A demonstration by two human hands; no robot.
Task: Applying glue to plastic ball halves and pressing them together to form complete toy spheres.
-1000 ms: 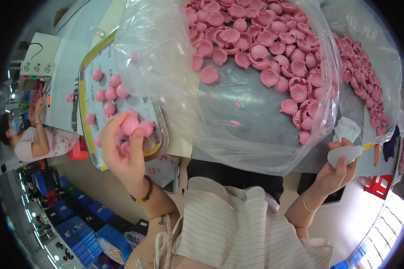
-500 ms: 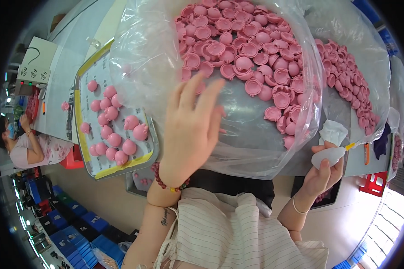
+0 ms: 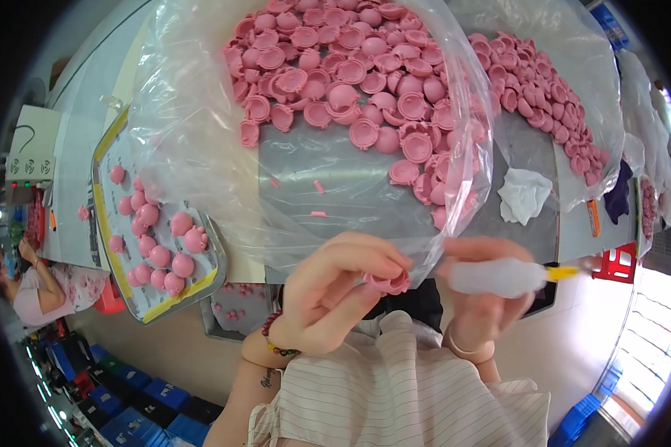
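Observation:
My left hand (image 3: 335, 287) pinches a pink plastic half-shell (image 3: 387, 283) between thumb and fingers, close to my body at the bag's front edge. Just right of it, my right hand (image 3: 486, 287) is closed round a white squeeze bottle (image 3: 497, 278) with a yellow tip. The bottle lies roughly level, its tip toward the right and away from the shell; that hand is slightly blurred. Beyond both hands, a clear plastic bag (image 3: 194, 141) lies spread open with a heap of pink half-shells (image 3: 350, 71) inside. Several small pink slivers (image 3: 318, 214) lie on the bag's near part.
At left stands a yellow-edged tray (image 3: 218, 261) of joined pink balls (image 3: 159, 257). A second bag of shells (image 3: 540, 93) is at right, near a crumpled white cloth (image 3: 524, 195) and an orange tool (image 3: 593, 218). Another person (image 3: 48, 287) sits at far left.
My left hand has drawn back from the heap and now holds a half-shell near my body. My right hand has brought the bottle in toward it. The view has shifted.

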